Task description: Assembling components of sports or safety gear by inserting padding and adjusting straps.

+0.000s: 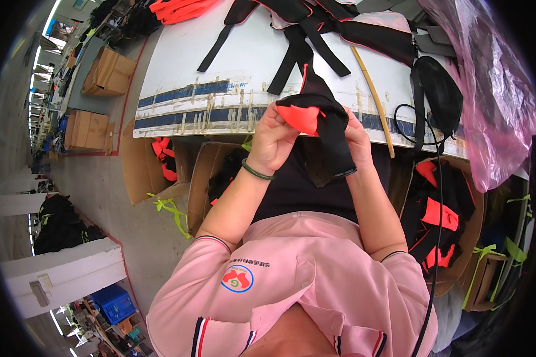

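Observation:
At the near edge of the white table, both my hands hold up a black and bright orange-red fabric piece [302, 119] with a black strap [332, 143] hanging from it. My left hand [274, 138] pinches its left edge, beside the orange-red part. The fingers of my right hand [356, 138] close on the right edge, partly hidden behind the black fabric. A pointed black part with orange-red trim reaches from the piece toward the table. Beyond it lie several similar black pieces with straps [292, 56], edged in orange-red.
A wooden stick [372, 92] lies across the white table [178, 65]. To its right are a black pouch [438, 98], a dark cable and pink plastic sheeting [488, 89]. Cardboard boxes with black and orange-red pieces [441, 214] stand below the table. Orange-red fabric [181, 10] lies at the far left.

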The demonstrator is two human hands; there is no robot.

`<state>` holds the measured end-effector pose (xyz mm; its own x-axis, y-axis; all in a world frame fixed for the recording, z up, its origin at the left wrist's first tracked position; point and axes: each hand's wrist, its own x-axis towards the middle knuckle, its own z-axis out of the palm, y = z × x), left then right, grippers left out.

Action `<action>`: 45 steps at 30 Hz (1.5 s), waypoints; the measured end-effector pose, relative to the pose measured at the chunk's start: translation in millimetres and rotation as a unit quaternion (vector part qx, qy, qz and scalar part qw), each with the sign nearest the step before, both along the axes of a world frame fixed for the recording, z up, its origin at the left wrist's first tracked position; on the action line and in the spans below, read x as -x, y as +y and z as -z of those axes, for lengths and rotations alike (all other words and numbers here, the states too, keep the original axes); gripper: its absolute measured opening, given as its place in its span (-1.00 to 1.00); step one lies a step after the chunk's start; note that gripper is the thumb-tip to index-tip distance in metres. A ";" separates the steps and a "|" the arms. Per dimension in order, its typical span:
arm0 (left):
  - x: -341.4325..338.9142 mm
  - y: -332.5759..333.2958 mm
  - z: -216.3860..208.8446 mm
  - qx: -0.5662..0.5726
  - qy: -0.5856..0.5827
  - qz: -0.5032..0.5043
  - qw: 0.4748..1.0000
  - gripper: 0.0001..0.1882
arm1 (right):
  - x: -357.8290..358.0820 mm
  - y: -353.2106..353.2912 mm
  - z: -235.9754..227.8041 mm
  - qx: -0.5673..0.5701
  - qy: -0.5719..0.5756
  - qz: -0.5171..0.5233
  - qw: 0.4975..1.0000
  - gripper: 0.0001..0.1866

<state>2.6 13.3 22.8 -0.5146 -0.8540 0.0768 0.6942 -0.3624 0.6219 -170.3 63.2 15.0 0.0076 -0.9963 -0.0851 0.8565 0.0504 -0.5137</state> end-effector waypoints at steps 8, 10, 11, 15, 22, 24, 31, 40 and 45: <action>-9.3 -2.9 5.5 -0.015 -0.035 0.014 0.999 -0.64 | 2.9 5.7 10.2 0.029 0.141 -0.019 0.989 -0.83; 0.1 2.8 2.1 0.031 -0.056 -0.032 0.997 -0.63 | -0.4 2.1 17.8 0.051 0.173 -0.005 0.984 -0.80; 3.9 4.8 -0.2 0.077 -0.077 -0.079 0.991 -0.62 | -2.4 0.8 20.8 0.038 0.226 0.032 0.973 -0.80; 5.9 6.9 -4.0 0.163 -0.175 -0.116 0.964 -0.65 | -5.6 1.0 15.0 -0.014 0.170 0.052 0.984 -0.78; 3.7 8.3 4.0 0.218 -0.315 -0.062 0.922 -0.80 | -0.1 2.3 7.3 -0.040 0.126 0.032 0.991 -0.73; 0.7 6.7 11.5 0.251 -0.357 -0.060 0.898 -0.83 | 1.3 2.6 -1.3 0.003 0.141 0.036 0.989 -0.75; 8.3 6.0 11.5 0.127 -0.263 -0.160 0.943 -0.78 | -11.0 0.3 -3.5 0.076 0.188 0.037 0.978 -0.83; 0.2 3.8 -1.0 -0.019 -0.114 -0.045 0.992 -0.77 | -16.9 6.0 -7.9 -0.033 0.217 0.017 0.975 -0.82; 2.1 0.9 1.8 0.033 -0.125 -0.098 0.987 -0.77 | -17.0 2.7 -13.5 -0.086 0.315 0.026 0.945 -0.78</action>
